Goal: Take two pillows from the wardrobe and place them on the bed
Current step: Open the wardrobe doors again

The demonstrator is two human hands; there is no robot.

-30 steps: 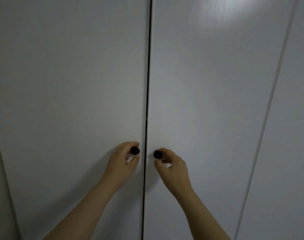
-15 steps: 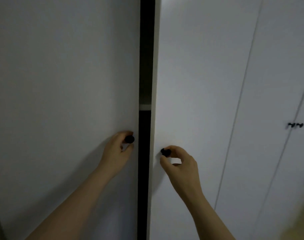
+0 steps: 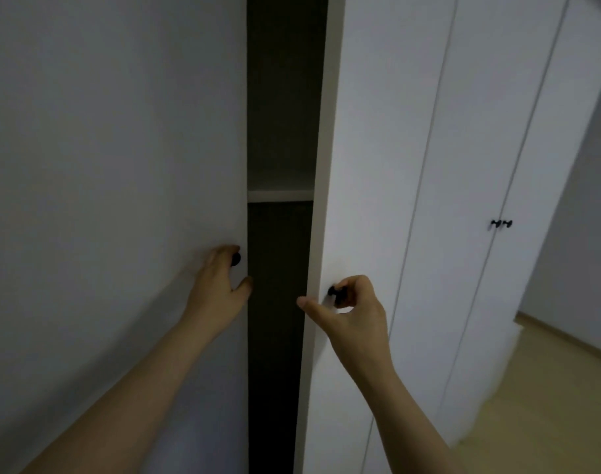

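Left grip (image 3: 220, 289) curls round the left knob (image 3: 236, 258); right grip (image 3: 353, 313) pinches the right knob (image 3: 332, 291), thumb sticking out. The smooth, flat white doors (image 3: 370, 165) stand parted on a dark gap. One pale shelf (image 3: 280, 196) shows, but no pillows; presumably they're deeper in the wardrobe. Expect them light, soft and squashy, so grab each round its middle.

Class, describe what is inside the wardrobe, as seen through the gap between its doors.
Only a pale shelf crossing a dark interior. The left door and right door cover the rest, hiding whatever is stored.
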